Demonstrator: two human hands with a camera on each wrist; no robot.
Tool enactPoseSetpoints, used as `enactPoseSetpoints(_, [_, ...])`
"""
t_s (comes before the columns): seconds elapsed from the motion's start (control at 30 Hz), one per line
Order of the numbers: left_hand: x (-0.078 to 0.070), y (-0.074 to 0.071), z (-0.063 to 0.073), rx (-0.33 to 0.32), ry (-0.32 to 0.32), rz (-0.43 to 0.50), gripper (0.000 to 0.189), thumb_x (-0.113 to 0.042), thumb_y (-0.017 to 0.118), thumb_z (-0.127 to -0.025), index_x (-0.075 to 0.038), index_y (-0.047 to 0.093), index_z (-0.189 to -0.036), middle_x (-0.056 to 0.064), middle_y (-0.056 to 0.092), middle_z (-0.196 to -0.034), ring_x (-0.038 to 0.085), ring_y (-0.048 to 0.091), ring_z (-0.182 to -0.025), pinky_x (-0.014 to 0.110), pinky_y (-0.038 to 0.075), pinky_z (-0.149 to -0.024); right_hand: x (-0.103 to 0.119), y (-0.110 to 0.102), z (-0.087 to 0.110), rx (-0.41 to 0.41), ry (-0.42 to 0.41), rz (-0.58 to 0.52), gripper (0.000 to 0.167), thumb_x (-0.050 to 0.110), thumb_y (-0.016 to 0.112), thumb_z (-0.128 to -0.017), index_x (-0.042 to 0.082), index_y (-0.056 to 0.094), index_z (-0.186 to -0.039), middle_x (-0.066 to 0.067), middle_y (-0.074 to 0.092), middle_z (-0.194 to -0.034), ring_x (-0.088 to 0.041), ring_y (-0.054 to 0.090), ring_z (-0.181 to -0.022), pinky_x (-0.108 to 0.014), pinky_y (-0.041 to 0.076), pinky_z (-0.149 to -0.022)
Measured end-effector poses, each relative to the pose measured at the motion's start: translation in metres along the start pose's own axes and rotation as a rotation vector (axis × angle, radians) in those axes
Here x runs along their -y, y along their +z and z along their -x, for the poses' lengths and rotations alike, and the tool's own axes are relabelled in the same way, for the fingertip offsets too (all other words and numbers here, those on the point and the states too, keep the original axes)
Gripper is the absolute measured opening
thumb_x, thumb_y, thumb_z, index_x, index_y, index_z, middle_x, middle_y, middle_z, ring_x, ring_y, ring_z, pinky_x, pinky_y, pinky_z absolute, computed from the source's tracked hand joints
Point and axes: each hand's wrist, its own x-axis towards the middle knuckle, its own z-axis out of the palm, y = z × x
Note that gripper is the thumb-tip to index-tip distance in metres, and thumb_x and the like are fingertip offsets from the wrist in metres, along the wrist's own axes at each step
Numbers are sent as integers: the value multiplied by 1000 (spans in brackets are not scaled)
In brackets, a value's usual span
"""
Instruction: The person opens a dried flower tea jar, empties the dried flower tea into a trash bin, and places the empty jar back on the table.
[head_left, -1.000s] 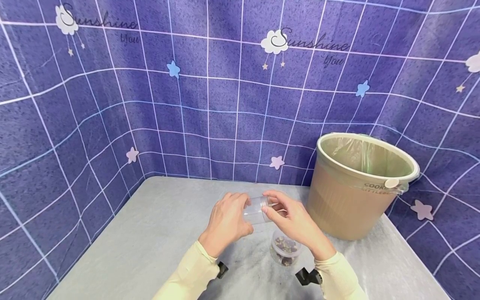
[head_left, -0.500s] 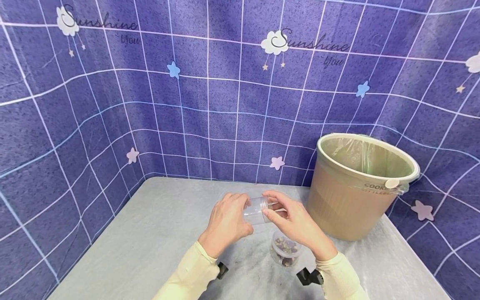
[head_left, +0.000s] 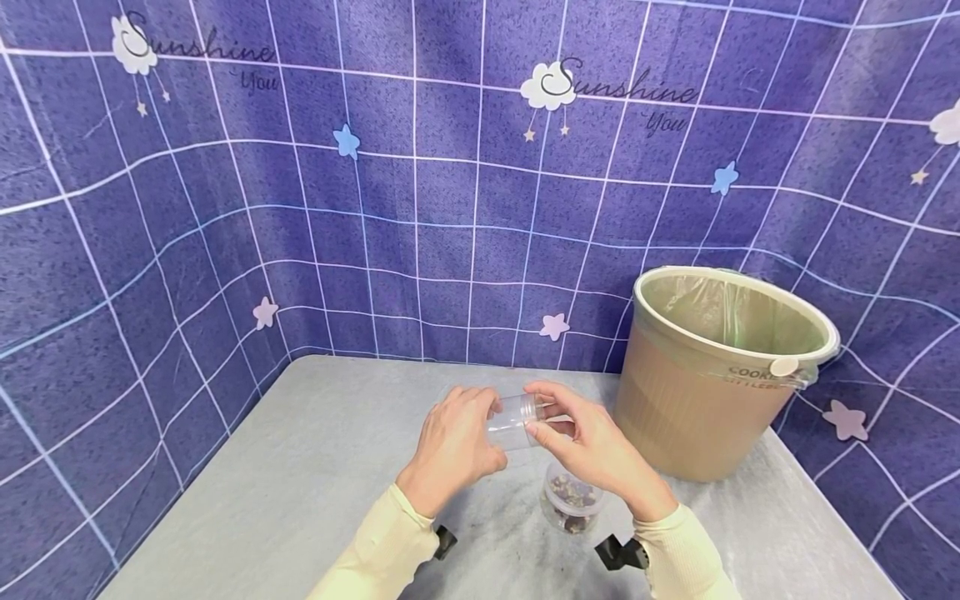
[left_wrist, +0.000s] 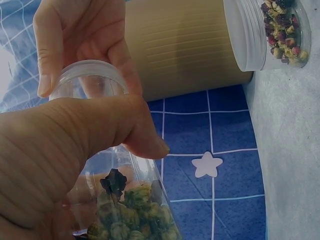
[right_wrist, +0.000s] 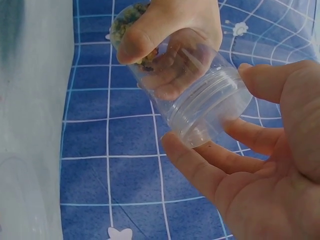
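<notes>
My left hand (head_left: 459,442) grips a clear plastic jar (head_left: 512,423) by its body, tilted on its side above the table. Dried flower buds (left_wrist: 135,215) lie at the jar's bottom end, with one dark piece among them. At the other end, my right hand (head_left: 588,433) holds the threaded rim (right_wrist: 207,107) between thumb and fingers, its other fingers curving round the mouth. No lid shows on this mouth. Below the right hand, a second jar (head_left: 572,500) of dried flowers stands upright on the table, its pale lid (left_wrist: 245,35) on.
A beige bin (head_left: 697,400) with a plastic liner stands at the back right of the grey table (head_left: 322,467). Blue-purple gridded cloth (head_left: 450,208) hangs behind and at both sides. A faint clear round outline (right_wrist: 37,200) shows on the table in the right wrist view.
My right fingertips have shifted very slightly at the jar's rim. The left hand, both jars and the bin stay where they were.
</notes>
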Motion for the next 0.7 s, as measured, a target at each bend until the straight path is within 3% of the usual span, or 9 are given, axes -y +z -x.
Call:
enactPoseSetpoints(0.4, [-1, -1, 0, 7, -2, -3, 50, -20, 86, -50, -19, 69, -97, -6, 66, -86, 17, 57, -81, 36, 48, -67, 0, 0, 0, 23, -28, -65, 52, 2, 72, -93, 10, 56, -142, -13, 67, -125, -30, 70, -111, -30, 58, -93])
enactPoseSetpoints(0.7, [-2, -1, 0, 5, -6, -3, 50, -20, 86, -50, -20, 68, -97, -8, 65, -85, 17, 56, -81, 36, 48, -67, -1, 0, -1, 21, -39, -67, 52, 1, 73, -93, 9, 56, -141, -11, 66, -127, -31, 69, -113, -30, 57, -95])
